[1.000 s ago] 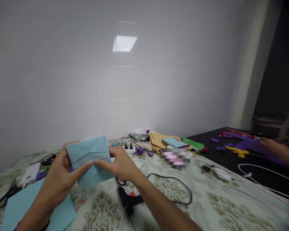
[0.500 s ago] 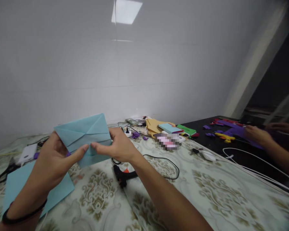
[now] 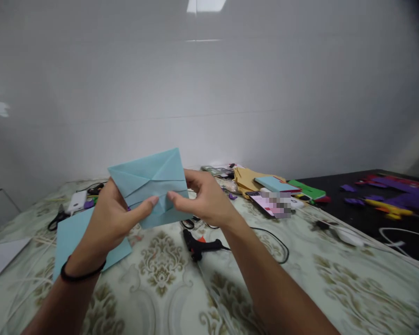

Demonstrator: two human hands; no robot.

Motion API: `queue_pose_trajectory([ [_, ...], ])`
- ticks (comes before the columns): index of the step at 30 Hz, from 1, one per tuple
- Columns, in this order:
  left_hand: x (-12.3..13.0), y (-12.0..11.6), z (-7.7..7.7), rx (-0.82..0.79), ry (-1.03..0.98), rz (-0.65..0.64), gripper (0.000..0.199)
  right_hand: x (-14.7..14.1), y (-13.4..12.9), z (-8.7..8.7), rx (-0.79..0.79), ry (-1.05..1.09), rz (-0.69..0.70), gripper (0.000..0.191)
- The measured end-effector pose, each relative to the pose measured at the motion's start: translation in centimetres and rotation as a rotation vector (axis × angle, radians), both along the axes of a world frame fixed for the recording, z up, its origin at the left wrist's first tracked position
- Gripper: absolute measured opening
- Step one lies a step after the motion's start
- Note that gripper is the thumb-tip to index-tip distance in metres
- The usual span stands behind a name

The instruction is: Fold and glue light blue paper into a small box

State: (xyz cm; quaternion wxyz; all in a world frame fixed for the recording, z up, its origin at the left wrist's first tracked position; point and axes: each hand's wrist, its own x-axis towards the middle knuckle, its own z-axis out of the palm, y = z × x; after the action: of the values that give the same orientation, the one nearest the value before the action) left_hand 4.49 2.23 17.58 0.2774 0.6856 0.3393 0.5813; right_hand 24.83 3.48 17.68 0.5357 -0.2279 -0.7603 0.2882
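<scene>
A folded light blue paper (image 3: 150,179) with triangular creases is held up above the patterned tablecloth. My left hand (image 3: 115,214) grips its left side, thumb on the front face and fingers hidden behind. On the right side my right hand (image 3: 204,197) pinches it the same way, its thumb near the lower middle. Both thumb tips are close together but apart. Beneath my left forearm lies another light blue sheet (image 3: 77,230). A black glue gun (image 3: 204,244) rests on the cloth below the folded paper.
Scissors (image 3: 58,218) and a white device (image 3: 77,201) lie at the left. Toward the back right are yellow envelopes (image 3: 246,180), a phone (image 3: 265,203) and a green case (image 3: 307,190). A yellow glue gun (image 3: 389,208) lies on the black table among purple pieces. White cables cross the right side.
The view has turned to the left, so things appear further right. Both hands keep their hold on the folded paper. The other person's hands at the right are out of view.
</scene>
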Motion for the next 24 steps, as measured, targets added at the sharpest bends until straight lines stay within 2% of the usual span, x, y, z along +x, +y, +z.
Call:
queue_pose_trajectory([
  [8,-0.1,0.0,-0.2,0.018,0.002,0.038,0.058,-0.2,0.0,-0.3,-0.011,-0.023,-0.037,0.006],
  [14,-0.8,0.2,0.1,0.057,-0.011,0.088,0.058,0.9,0.7,-0.2,0.036,0.035,-0.014,0.007],
  [19,-2.0,0.3,0.7,0.081,-0.02,0.102,0.056,2.3,1.0,-0.1,0.057,0.08,-0.052,0.005],
  [22,-2.3,0.1,1.1,0.043,0.007,0.077,0.053,2.5,0.9,-0.1,0.066,0.134,0.002,0.007],
  [24,-2.1,0.0,1.1,0.036,0.023,0.062,0.048,2.2,0.8,-0.2,0.055,0.122,0.083,0.02],
])
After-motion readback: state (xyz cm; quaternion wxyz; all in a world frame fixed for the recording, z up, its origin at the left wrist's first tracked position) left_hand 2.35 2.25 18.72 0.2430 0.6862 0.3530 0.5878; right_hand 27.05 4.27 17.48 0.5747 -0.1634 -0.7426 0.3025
